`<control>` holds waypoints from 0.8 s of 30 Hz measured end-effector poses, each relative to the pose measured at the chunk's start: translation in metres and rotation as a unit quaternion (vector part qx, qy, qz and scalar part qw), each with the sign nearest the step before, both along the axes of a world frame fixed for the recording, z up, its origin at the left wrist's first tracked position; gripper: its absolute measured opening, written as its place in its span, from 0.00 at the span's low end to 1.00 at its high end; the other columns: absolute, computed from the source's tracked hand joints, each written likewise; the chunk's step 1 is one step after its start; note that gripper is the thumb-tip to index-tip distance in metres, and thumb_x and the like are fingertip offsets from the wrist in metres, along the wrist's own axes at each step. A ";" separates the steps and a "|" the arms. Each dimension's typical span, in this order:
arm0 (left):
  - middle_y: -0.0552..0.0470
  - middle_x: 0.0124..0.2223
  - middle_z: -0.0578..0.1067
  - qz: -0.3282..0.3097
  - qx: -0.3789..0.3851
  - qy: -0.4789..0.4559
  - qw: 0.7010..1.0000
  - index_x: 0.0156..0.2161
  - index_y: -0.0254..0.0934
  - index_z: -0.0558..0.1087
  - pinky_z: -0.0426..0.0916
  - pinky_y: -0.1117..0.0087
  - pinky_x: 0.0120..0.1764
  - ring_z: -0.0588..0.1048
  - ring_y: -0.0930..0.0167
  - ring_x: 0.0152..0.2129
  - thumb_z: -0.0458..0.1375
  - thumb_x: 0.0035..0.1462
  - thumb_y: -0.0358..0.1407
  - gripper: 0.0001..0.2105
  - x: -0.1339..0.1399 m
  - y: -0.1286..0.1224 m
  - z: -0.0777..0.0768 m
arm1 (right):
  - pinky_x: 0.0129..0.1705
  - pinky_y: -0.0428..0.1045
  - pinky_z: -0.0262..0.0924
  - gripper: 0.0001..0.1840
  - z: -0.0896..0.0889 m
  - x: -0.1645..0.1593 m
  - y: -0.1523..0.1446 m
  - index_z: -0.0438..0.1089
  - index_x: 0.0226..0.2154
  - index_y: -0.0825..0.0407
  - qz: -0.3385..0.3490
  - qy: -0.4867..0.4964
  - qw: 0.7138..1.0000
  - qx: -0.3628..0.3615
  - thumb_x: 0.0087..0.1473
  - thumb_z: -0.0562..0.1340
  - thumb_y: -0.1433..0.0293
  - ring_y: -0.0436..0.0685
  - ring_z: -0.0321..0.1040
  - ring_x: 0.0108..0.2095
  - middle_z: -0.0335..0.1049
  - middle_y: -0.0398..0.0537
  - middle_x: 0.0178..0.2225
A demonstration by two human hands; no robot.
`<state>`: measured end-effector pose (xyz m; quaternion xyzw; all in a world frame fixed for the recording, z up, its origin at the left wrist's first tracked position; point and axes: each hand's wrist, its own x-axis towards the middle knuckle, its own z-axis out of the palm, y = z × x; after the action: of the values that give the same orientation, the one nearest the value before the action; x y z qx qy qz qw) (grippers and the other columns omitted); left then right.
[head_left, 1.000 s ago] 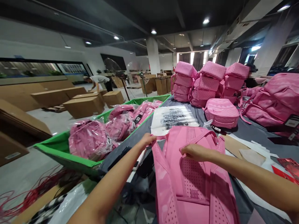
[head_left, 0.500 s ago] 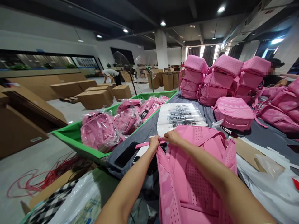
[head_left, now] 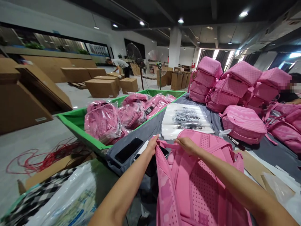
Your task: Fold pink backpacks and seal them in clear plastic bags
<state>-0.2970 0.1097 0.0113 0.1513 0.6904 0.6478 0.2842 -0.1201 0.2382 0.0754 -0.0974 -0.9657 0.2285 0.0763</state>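
A pink backpack [head_left: 185, 188] lies in front of me with its padded, dotted back and shoulder straps facing up. My left hand [head_left: 152, 146] is closed on the end of its left shoulder strap. Pinched in my right hand [head_left: 187, 145] is the pink webbing strap [head_left: 169, 144], which runs taut between the two hands. Beyond them is a stack of white printed plastic bags [head_left: 185, 121]. A black phone [head_left: 129, 150] lies left of my left hand, and a second phone is partly hidden under the strap.
Left of the table stands a green bin [head_left: 70, 121] holding pink backpacks in clear bags [head_left: 102, 121]. More pink backpacks [head_left: 244, 75] are piled at the back right. Cardboard boxes [head_left: 101, 88] stand on the floor, where a person [head_left: 121, 64] bends over. Red cord [head_left: 49, 160] lies lower left.
My hands have moved apart, and more webbing stretches between them. The loose strap end that stuck out left of my left hand no longer shows. The view has turned slightly left.
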 end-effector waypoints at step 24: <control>0.47 0.44 0.78 -0.173 0.148 0.252 0.941 0.30 0.35 0.77 0.70 0.66 0.47 0.75 0.65 0.43 0.68 0.45 0.52 0.20 0.073 0.060 0.114 | 0.38 0.45 0.62 0.10 -0.002 0.150 -0.117 0.78 0.35 0.54 0.012 -0.061 0.994 -0.092 0.60 0.59 0.74 0.54 0.71 0.35 0.77 0.44 0.33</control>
<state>-0.2243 0.1700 0.1255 0.4670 0.5994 0.6239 0.1828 0.0302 0.1214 0.0734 -0.1057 -0.9447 0.3105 0.0049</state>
